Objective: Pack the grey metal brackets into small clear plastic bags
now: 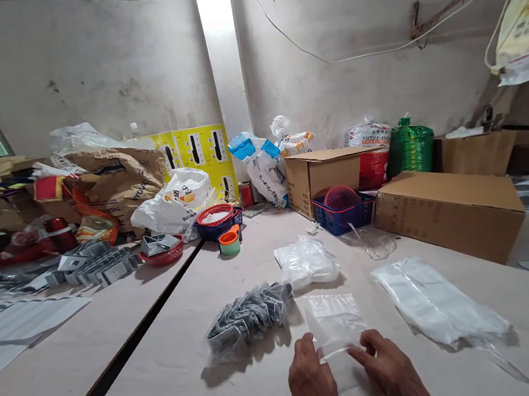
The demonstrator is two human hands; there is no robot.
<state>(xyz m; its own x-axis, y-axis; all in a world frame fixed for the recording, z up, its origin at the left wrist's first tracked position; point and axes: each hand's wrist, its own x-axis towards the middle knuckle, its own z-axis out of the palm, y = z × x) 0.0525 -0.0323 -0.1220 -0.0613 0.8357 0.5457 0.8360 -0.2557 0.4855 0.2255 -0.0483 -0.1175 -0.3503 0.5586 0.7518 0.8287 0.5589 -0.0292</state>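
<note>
A small clear plastic bag (336, 316) lies on the pale table before me, its near edge slightly raised. My left hand (311, 379) is closed with curled fingers at the bag's near left corner. At the near right corner, my right hand (392, 369) pinches the same edge, its thumb partly hidden. To the left sits a row of grey parts wrapped in clear plastic (249, 319). Just beyond the bag is a stack of folded clear bags (305, 261). A larger pile of flat plastic bags (439, 304) lies right of my right hand.
A roll of tape on an orange dispenser (230, 241) stands near a blue basket (219, 228). Another blue basket (341, 215) and a cardboard box (449, 211) are at the back right. A dark gap (131, 345) separates the tables; grey parts (97, 263) lie beyond it.
</note>
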